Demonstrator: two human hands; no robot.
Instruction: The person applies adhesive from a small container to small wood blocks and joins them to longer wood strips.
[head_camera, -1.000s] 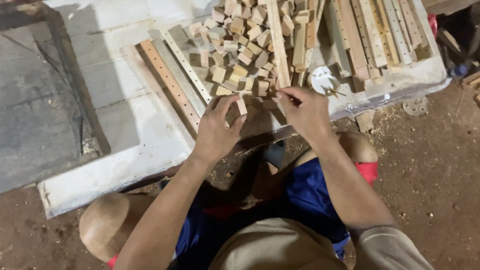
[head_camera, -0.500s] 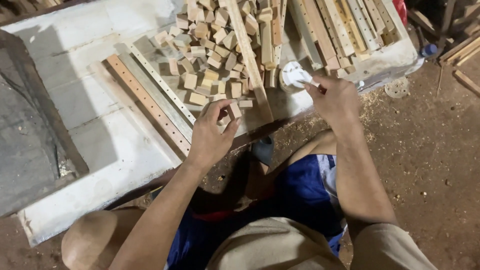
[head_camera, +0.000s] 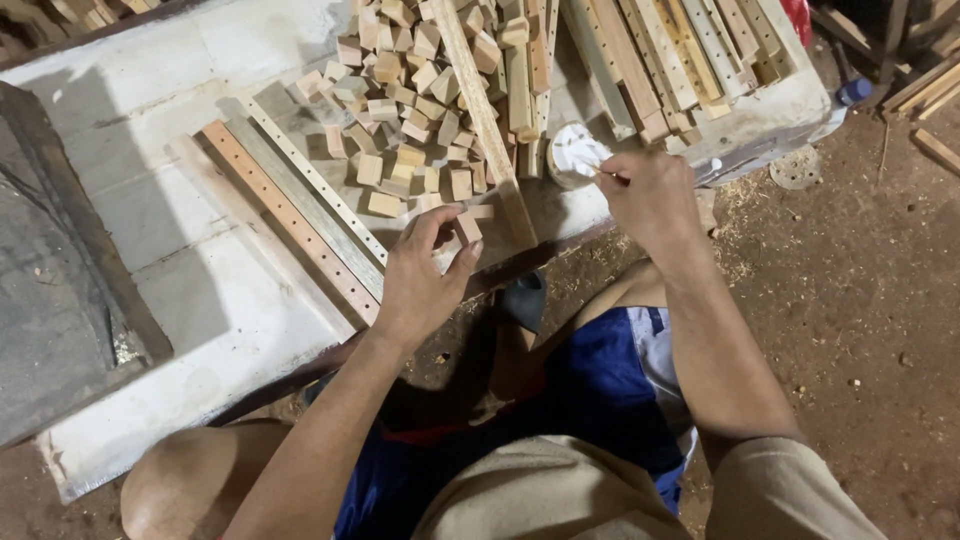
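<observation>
Two bare hands work at the near edge of a low white slab (head_camera: 150, 300) set on earth strewn with sawdust. Left hand (head_camera: 425, 285): fingers curled, thumb and forefinger pinching a small wooden block (head_camera: 467, 228) held just above the slab edge, beside a loose heap of similar blocks (head_camera: 410, 120). Right hand (head_camera: 650, 195): closed in a pinch on a thin stick (head_camera: 605, 175), its tip resting in a small round cup (head_camera: 572, 155) filled with a white, paste-like substance; what the substance is cannot be told. The cup stands at the slab's front, touching a long diagonal batten (head_camera: 480, 110) and near a stack of longer slats (head_camera: 680, 60). Two drilled strips (head_camera: 290, 215), one reddish and one pale, lie side by side to the left of the heap, well apart from the cup. Risks, judged from this arrangement: the cup sits close to the slab edge and under a moving wrist, so a careless lift of the stick could tip it or drip paste onto the person's blue shorts (head_camera: 600, 390) below; the pinched block is gripped only by two fingertips above the edge, so a slip would likely drop it to the ground; the heap is unconfined, so a nudge could scatter blocks over the edge.
</observation>
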